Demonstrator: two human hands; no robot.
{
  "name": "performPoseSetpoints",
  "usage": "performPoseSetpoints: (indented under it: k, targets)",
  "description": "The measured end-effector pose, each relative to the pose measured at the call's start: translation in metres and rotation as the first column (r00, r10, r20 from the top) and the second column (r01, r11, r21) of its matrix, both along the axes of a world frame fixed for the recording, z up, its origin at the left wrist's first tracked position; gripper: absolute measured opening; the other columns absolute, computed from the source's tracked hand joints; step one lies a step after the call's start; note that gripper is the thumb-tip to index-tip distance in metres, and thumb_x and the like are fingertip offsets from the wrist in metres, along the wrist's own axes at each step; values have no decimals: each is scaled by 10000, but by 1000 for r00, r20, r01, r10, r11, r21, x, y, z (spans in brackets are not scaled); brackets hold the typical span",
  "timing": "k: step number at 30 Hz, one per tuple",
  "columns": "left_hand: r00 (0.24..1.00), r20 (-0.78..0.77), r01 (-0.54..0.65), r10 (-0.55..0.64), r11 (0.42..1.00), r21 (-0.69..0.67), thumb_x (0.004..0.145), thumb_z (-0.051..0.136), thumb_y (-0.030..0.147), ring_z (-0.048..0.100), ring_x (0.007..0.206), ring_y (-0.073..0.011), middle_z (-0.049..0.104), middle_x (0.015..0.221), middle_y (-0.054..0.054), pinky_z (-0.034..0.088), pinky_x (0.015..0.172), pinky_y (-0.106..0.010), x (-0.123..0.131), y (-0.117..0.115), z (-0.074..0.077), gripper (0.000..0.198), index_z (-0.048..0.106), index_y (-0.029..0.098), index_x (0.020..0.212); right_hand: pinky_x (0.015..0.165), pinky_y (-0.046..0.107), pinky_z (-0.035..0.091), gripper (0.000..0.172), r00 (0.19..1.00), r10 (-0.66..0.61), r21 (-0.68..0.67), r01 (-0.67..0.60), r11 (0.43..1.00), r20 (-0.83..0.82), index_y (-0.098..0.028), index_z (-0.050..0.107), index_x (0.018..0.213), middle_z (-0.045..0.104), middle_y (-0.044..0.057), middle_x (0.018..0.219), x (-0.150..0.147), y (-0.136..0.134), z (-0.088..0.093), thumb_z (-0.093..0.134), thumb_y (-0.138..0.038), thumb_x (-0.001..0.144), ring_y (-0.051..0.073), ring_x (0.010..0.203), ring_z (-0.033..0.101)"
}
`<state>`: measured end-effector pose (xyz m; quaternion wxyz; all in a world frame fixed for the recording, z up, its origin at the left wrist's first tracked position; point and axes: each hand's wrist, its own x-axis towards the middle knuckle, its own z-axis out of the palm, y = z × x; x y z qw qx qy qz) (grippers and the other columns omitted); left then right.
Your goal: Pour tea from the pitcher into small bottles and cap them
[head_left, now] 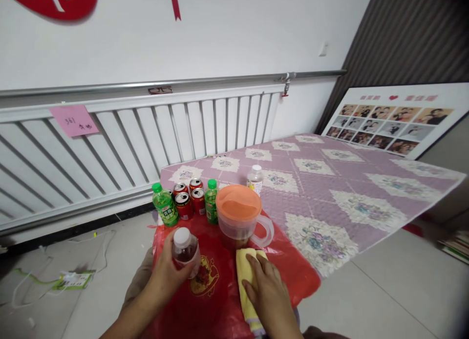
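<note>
My left hand (169, 266) is wrapped round a clear plastic bottle (186, 253) with a white cap and dark liquid inside, upright over the red covering. My right hand (266, 280) lies on a folded yellow cloth (244, 265), fingers spread over its top. Just beyond the cloth stands a clear plastic pitcher (234, 230) with an orange lid (239, 202) and its handle to the right. Left of the pitcher are a green-capped bottle (211, 202), several red cans (183, 207) and another green-capped bottle (165, 206).
A red plastic sheet (216, 309) covers the small table. Behind the pitcher, a white-capped bottle (255, 178) stands by a larger table with a floral cloth (315, 168). A white radiator (220, 124) runs along the wall. A power strip (73, 280) and cables lie on the floor.
</note>
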<state>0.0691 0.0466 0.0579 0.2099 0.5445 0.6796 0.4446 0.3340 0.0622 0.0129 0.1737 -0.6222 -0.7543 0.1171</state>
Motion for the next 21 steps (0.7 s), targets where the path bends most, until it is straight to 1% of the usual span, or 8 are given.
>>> performPoseSetpoints:
  k: [4,6,9,13,16,18,20,21]
  targets:
    - [992,127,0,2,1000,-21,689,689,364,631,1104,-266,620,1218,-110,498,964,-408,-20,7,-3,722,369,185,1311,946,507,491,521,999,31,1,-31,1000,-25,-181,570,1348,565,180,1370,5,1,-2,574,-256,832,367,1241,531]
    - [981,196,-6,8,1000,-7,704,689,383,648,1068,-250,637,1187,-92,519,927,-376,-26,7,5,690,388,187,1293,918,522,500,533,999,36,-5,-36,999,-37,-210,543,1374,557,169,1385,6,1,-3,560,-305,850,373,1238,534]
    - [961,276,-14,16,1000,-10,688,706,413,648,1058,-247,636,1192,-94,531,902,-360,-25,5,24,704,406,179,1281,897,544,503,540,1000,1,13,-1,1000,-26,-242,530,1383,557,151,1396,5,0,-1,556,-335,852,378,1234,542]
    - [941,338,-6,15,1000,-29,669,719,444,646,1058,-262,624,1222,-115,536,902,-374,-17,-1,41,764,388,175,1303,874,527,528,455,998,-23,125,31,992,-62,-187,612,1286,654,171,1269,4,-1,8,548,-280,846,368,1147,616]
    - [942,333,38,-37,999,4,660,733,457,659,1048,-283,655,1173,-114,547,900,-389,-14,-5,38,745,414,175,1273,788,401,585,304,976,66,201,-23,979,-208,-182,694,1095,751,135,1027,4,-5,18,483,-305,914,286,928,717]
    - [951,298,73,-83,996,43,659,746,455,649,1086,-295,657,1192,-117,539,929,-395,-12,-9,31,750,424,183,1280,698,317,597,273,949,135,252,-61,966,-287,-220,703,1020,762,79,873,0,-11,25,483,-359,936,228,770,730]
    - [964,243,93,-105,994,58,653,767,450,617,1155,-310,640,1243,-128,518,975,-402,-8,-14,23,782,423,190,1306,669,300,597,287,935,174,353,-57,934,-310,-245,696,1070,762,52,843,-11,-19,32,565,-433,897,224,735,728]
    - [969,218,106,-115,993,53,653,772,458,603,1180,-318,633,1261,-133,509,994,-408,-5,-16,20,794,428,191,1317,691,315,601,343,934,181,426,-35,904,-309,-249,690,1114,769,56,905,-18,-23,36,622,-464,854,249,793,734]
